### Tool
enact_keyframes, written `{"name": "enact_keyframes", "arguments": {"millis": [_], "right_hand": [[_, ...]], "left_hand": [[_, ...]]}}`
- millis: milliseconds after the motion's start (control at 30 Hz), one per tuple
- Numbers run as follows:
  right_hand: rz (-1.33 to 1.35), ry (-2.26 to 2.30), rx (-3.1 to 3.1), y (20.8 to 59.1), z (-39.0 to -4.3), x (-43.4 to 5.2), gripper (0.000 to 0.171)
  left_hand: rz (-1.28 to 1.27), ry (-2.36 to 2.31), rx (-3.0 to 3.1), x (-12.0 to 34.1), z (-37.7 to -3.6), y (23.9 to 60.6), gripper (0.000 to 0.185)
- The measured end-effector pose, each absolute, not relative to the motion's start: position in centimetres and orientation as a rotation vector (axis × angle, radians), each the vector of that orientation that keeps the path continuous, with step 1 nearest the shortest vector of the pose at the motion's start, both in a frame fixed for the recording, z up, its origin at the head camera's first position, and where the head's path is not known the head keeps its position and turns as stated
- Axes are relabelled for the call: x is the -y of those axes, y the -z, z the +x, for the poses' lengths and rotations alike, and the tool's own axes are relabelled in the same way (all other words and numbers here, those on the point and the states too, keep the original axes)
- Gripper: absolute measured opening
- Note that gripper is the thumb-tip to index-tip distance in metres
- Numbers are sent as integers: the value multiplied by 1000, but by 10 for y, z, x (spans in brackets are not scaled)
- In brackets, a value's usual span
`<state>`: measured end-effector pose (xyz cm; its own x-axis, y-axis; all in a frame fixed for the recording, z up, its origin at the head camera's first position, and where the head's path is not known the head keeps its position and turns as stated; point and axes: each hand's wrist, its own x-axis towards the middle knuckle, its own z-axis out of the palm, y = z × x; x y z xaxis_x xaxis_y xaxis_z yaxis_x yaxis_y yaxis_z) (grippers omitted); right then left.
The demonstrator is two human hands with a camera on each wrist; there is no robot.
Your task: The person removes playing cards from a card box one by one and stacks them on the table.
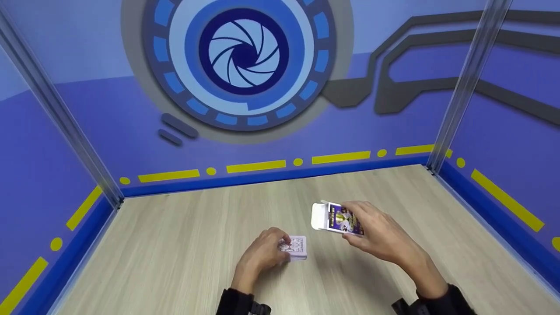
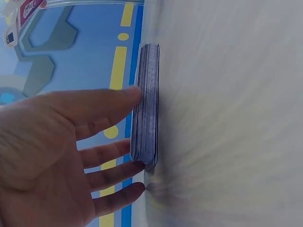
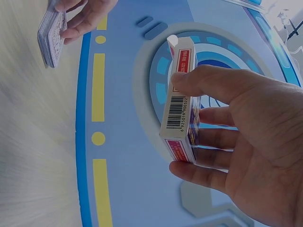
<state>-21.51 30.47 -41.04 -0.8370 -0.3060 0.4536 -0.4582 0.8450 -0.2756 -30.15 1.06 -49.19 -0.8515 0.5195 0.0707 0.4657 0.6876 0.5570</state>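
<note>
Card box [image 1: 342, 218]: purple and yellow on its face, with a red-and-white side panel and a barcode seen in the right wrist view [image 3: 179, 106]; its white flap stands open at the left end; it is held off the counter, tilted, just right of and above the deck.
Right hand [image 1: 379, 236]: clamped on the card box, thumb [image 3: 208, 80] across one broad face and the other fingers [image 3: 208, 142] curled behind the opposite face; the box end with the flap points away from the palm.
Deck of cards [image 1: 296, 247]: a squared stack lying flat on the counter near the middle, patterned back facing up; the left wrist view shows its stacked edges [image 2: 147, 106].
Left hand [image 1: 264, 253]: fingers fairly straight and spread, their tips [image 2: 135, 92] touching the near side of the deck; whether they pinch it or only rest against it cannot be told.
Counter [image 1: 175, 245]: pale wood-grain surface, carrying the deck.
Walls [image 1: 109, 113]: blue panels around the counter on three sides, with a row of yellow dashes and dots low down and a large round blue shutter emblem [image 1: 243, 54] on the back panel.
Sleeves [image 1: 238, 304]: dark cuffs at both wrists.
</note>
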Motion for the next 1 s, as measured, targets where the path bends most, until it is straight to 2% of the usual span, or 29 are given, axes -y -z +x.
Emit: {"name": "enact_keyframes", "arguments": {"millis": [233,533,733,1000], "right_hand": [[561,-510,2605,410,-216,-304,64],[541,-512,2614,410,-216,-303,66],[535,-521,2622,410,-216,-303,66],[565,-517,2603,410,-216,-302,65]], "left_hand": [[798,-931,-2891,-4,-302,481,28],[763,-1389,-3114,-18,-290,443,15],[888,-1819,-2913,-35,-270,420,5],[920,-2042,-2506,-59,-248,411,14]]}}
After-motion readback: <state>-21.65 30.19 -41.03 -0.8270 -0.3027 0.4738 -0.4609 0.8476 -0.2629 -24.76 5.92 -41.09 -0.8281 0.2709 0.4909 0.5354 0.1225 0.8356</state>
